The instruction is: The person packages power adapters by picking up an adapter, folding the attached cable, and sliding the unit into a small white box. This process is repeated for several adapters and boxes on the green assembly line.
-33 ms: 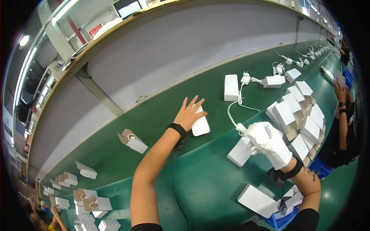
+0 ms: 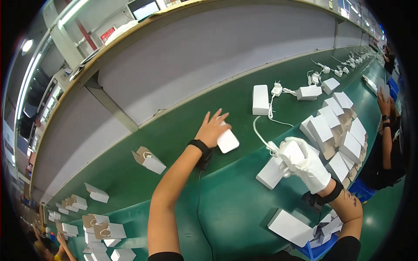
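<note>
My bare left hand [image 2: 212,130] rests with spread fingers on the upper end of a flat white device with rounded corners [image 2: 228,142] that lies on the green table. In its white glove, my right hand [image 2: 302,162] is closed round a bundled white cable [image 2: 273,149]. A loop of that cable rises out of the fist toward a tall white box [image 2: 261,100]; whatever else is inside the fist is hidden. Just below the gloved fingers lies another white box [image 2: 270,173], partly covered by them. A white plug adapter [image 2: 277,89] with a cord lies beside the tall box.
Several white boxes with brown insides [image 2: 344,141] crowd the right. An open box [image 2: 149,160] lies left of my left forearm, more boxes [image 2: 111,230] beyond it. A large white box [image 2: 291,227] sits by a blue bin [image 2: 318,248]. A co-worker's hand [image 2: 384,102] is far right.
The white device has turned slightly and shifted a little to the right under my left hand. The cable loop at my right hand has swung slightly left.
</note>
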Tool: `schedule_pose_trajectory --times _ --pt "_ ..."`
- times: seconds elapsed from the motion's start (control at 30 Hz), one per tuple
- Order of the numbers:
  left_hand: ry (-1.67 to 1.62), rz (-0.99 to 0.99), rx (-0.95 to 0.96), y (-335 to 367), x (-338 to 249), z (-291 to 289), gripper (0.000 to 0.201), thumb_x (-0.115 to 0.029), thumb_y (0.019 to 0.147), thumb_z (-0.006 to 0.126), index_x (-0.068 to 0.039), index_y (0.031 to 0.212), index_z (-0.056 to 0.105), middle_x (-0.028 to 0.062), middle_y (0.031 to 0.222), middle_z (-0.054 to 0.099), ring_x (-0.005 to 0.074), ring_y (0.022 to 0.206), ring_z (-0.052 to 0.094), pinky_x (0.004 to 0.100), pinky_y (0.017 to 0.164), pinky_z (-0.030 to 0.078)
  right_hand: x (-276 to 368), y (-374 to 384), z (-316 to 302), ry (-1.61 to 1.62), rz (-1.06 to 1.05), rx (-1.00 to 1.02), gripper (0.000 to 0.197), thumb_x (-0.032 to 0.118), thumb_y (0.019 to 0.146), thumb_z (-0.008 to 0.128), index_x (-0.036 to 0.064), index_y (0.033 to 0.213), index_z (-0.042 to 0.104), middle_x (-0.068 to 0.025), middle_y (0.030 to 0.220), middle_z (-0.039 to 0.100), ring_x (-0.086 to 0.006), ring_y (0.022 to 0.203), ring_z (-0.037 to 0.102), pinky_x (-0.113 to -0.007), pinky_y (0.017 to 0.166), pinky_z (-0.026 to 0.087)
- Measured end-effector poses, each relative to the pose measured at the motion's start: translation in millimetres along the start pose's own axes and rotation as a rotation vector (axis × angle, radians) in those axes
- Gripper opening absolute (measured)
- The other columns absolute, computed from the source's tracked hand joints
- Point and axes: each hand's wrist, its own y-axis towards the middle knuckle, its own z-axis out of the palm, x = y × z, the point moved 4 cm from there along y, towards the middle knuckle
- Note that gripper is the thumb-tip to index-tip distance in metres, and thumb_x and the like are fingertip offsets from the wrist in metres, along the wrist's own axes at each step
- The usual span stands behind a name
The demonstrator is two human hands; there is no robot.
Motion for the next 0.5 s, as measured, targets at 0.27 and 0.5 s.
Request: schedule_pose_trajectory --times 0.27,0.5 --pt "-1.162 -0.363 0.265 -39 -20 -1 0.092 -0.026 0.063 0.086 -0.005 0.137 0.035 0.0101 0.131 0.045 0.0218 0.127 0.039 0.0332 0.105 0.031 3 -31 27 0.504 0.248 0.310 0.065 0.041 0.087 0.062 -0.0020 0.132 0.040 -0.0207 0.118 0.054 -0.0266 0.085 0.064 -0.032 0.066 0.058" --pt "-1.103 -0.276 0.287 -70 -54 -26 0.086 -0.021 0.064 0.087 -0.008 0.133 0.038 0.0060 0.125 0.049 0.0186 0.119 0.045 0.0339 0.101 0.037 -20 -40 69 0.646 0.391 0.401 0.056 0.034 0.091 0.057 -0.0038 0.130 0.043 -0.0221 0.120 0.053 -0.0279 0.087 0.064 -0.033 0.074 0.057"
